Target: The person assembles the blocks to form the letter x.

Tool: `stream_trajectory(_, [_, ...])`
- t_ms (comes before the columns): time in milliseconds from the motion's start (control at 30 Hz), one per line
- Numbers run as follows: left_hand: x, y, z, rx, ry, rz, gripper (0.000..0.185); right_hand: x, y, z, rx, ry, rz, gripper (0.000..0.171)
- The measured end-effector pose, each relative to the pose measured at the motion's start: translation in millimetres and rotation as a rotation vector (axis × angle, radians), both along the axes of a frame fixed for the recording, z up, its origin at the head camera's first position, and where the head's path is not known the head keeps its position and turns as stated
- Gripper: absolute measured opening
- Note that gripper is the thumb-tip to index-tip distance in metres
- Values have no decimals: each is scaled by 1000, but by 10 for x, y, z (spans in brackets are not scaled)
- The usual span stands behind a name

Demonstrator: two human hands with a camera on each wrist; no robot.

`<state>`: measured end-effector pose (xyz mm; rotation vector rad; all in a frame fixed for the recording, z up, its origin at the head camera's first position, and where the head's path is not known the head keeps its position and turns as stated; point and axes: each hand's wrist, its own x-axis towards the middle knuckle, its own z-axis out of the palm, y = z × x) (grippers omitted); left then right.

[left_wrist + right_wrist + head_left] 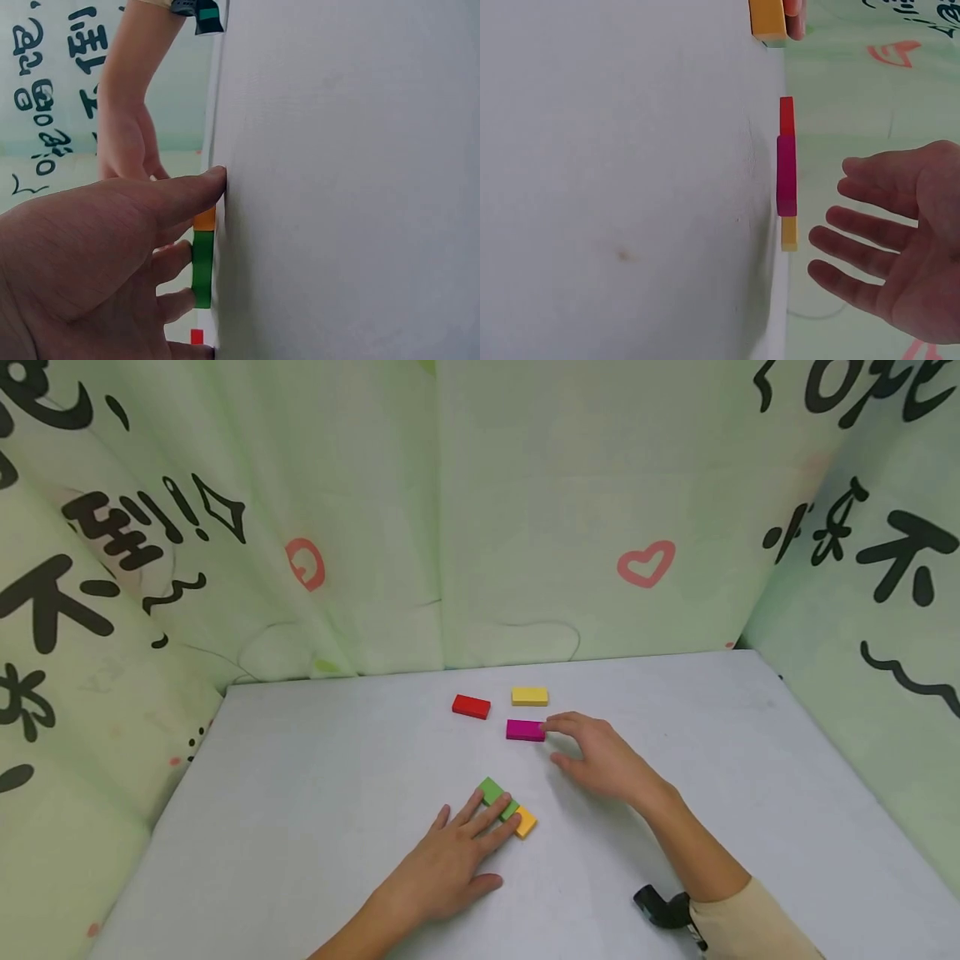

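the left hand (450, 864) lay flat on the pale grey tabletop (300, 793), fingers straight, their tips resting on a flat green rectangular block (498, 797) with an orange block (526, 822) touching it just beyond the fingertips. the right hand (600, 760) hovered with fingers loosely spread, holding nothing, its fingertips just beside a flat magenta block (525, 730). beyond those fingers sat a red block (471, 706) and a yellow block (529, 696).

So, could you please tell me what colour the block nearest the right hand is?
Magenta block, clearest in the head view.
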<state>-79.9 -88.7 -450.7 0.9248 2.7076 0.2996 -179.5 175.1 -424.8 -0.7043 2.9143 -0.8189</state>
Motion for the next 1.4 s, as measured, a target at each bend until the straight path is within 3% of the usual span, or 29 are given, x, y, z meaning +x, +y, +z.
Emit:
stream_trajectory(200, [-9, 5, -7, 13, -14, 3, 76, -62, -23, -13, -28, -63, -51, 39])
stream_trajectory(500, [-3, 5, -9, 7, 4, 5, 75, -188, -25, -67, -96, -81, -65, 35])
stream_trajectory(1400, [-2, -2, 0, -2, 0, 16, 76, -429, -119, -85, -24, -178, -104, 39])
